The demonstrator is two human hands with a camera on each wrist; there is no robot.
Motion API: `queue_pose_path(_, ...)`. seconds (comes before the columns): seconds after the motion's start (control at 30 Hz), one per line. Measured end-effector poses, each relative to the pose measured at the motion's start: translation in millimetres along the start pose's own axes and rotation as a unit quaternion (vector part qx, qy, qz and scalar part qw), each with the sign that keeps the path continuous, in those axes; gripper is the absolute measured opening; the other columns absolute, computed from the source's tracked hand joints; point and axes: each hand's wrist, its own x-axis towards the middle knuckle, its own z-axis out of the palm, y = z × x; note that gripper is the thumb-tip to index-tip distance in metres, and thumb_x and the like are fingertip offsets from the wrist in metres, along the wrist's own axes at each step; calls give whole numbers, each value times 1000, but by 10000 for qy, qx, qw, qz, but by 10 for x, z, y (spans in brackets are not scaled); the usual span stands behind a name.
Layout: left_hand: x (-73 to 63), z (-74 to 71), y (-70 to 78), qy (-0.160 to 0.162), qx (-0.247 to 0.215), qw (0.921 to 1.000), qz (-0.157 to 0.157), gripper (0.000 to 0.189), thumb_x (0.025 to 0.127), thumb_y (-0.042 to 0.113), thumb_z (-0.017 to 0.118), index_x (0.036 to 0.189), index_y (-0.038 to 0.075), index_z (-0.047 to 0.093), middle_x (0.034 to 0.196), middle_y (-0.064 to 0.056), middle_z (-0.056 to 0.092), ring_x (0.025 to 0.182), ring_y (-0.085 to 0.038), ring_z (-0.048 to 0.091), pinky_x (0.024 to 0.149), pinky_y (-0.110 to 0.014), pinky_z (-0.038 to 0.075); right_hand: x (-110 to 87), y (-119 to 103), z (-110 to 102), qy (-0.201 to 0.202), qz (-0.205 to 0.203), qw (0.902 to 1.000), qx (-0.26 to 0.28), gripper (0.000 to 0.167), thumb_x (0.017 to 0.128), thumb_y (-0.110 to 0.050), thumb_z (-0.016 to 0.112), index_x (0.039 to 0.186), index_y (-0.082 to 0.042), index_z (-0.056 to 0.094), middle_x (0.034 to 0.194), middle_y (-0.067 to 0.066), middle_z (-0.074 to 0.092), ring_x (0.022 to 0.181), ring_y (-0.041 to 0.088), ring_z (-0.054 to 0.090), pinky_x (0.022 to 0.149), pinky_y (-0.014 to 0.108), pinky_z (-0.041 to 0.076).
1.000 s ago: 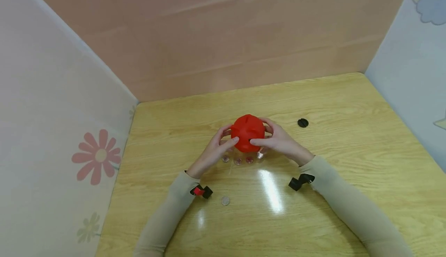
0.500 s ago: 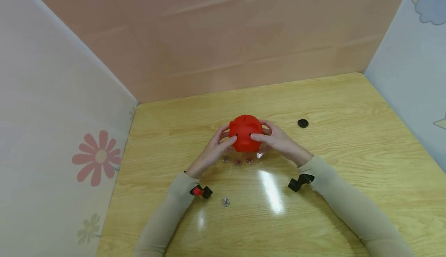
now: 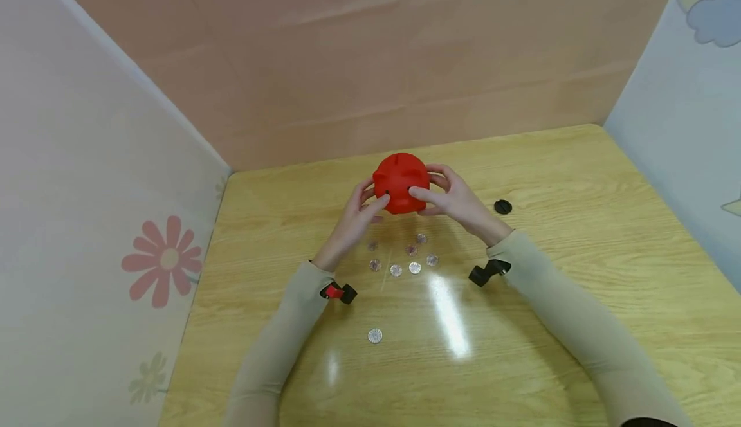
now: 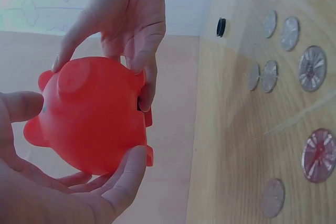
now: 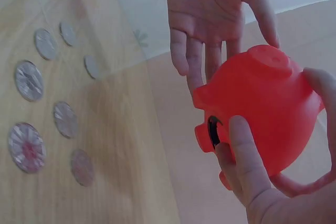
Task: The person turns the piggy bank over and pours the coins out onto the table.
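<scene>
A red piggy bank (image 3: 402, 182) is held up off the table between both hands, with its snout toward me. My left hand (image 3: 352, 218) grips its left side, thumb near one eye. On the opposite side my right hand (image 3: 460, 203) grips it, thumb near the other eye. In the right wrist view a dark round opening (image 5: 214, 131) shows in the bank's underside, by the right fingers. Below the bank lie several clear round coin-like discs (image 3: 396, 270), one of them reddish in the left wrist view. A single disc (image 3: 375, 336) lies closer to me.
A black round cap (image 3: 503, 207) with a ridge or slot across it lies on the wooden table (image 3: 579, 253), to the right of the hands. A pinkish wall covering (image 3: 370, 60) rises behind the table, and pale walls stand at both sides.
Both hands have levelled the piggy bank, then moved it up and away from me. More discs now show beneath it. The near disc and the cap stay put.
</scene>
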Motion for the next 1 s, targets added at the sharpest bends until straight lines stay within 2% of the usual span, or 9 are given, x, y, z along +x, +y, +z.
queue_pose_path(0.07, 22, -14, 20, 101, -96, 9999, 32, 71, 108, 29, 59, 167, 8, 25, 165, -18, 43, 139, -43, 56, 114, -64, 48, 29, -40, -10, -14, -86, 9996, -279, 82, 102, -30, 74, 167, -12, 29, 168, 15, 40, 131, 43, 65, 92, 45, 65)
queue_pose_path(0.2, 89, -63, 37, 368, -156, 9992, 69, 69, 108, 25, 60, 166, 8, 27, 165, -18, 44, 138, -42, 56, 115, -65, 47, 104, -86, -3, 29, -221, 9969, -753, 84, 99, -37, 77, 168, -18, 33, 165, 14, 45, 126, 39, 70, 95, 46, 64)
queue_pose_path(0.37, 187, -140, 44, 570, -218, 9981, 93, 65, 109, 25, 59, 165, 9, 31, 165, -17, 46, 140, -39, 56, 115, -62, 49, 203, -99, 45, 144, -474, 9970, -592, 78, 99, -33, 78, 164, -16, 39, 165, 14, 46, 129, 39, 68, 97, 50, 63)
queue_pose_path(0.5, 278, -170, -17, 645, -430, 9970, -10, 61, 110, 25, 56, 164, 7, 33, 163, -19, 48, 139, -42, 56, 116, -63, 47, 276, -50, 65, 124, -452, 9972, -590, 76, 101, -32, 75, 165, -15, 38, 167, 15, 44, 134, 40, 65, 105, 60, 56)
queue_pose_path(0.63, 370, -184, -133, 516, -390, 9975, -295, 60, 114, 28, 46, 166, 5, 30, 163, -22, 46, 139, -46, 55, 119, -64, 43, 358, 58, 71, 3, -195, 9980, -603, 81, 102, -31, 73, 169, -13, 30, 171, 16, 37, 135, 42, 64, 107, 61, 54)
queue_pose_path(0.77, 426, -198, -236, 273, -256, 9978, -539, 61, 117, 34, 35, 168, 3, 24, 168, -22, 40, 141, -46, 54, 120, -59, 43, 455, 199, 65, -108, 71, 9987, -500, 82, 103, -29, 71, 170, -12, 26, 174, 18, 32, 129, 47, 67, 102, 59, 57)
queue_pose_path(0.87, 436, -214, -286, 175, -325, 9971, -663, 61, 118, 39, 27, 167, 4, 28, 171, -20, 35, 143, -47, 53, 121, -58, 43, 508, 287, 58, -197, 188, 9986, -448, 82, 104, -28, 70, 170, -10, 24, 174, 19, 30, 129, 48, 66, 99, 56, 60)
queue_pose_path(1.0, 430, -243, -335, 115, -381, 9957, -835, 66, 116, 46, 19, 167, 5, 30, 175, -20, 29, 147, -46, 50, 122, -59, 42, 543, 372, 53, -333, 227, 9984, -407, 84, 104, -26, 70, 170, -10, 22, 175, 20, 28, 138, 46, 60, 98, 54, 61)
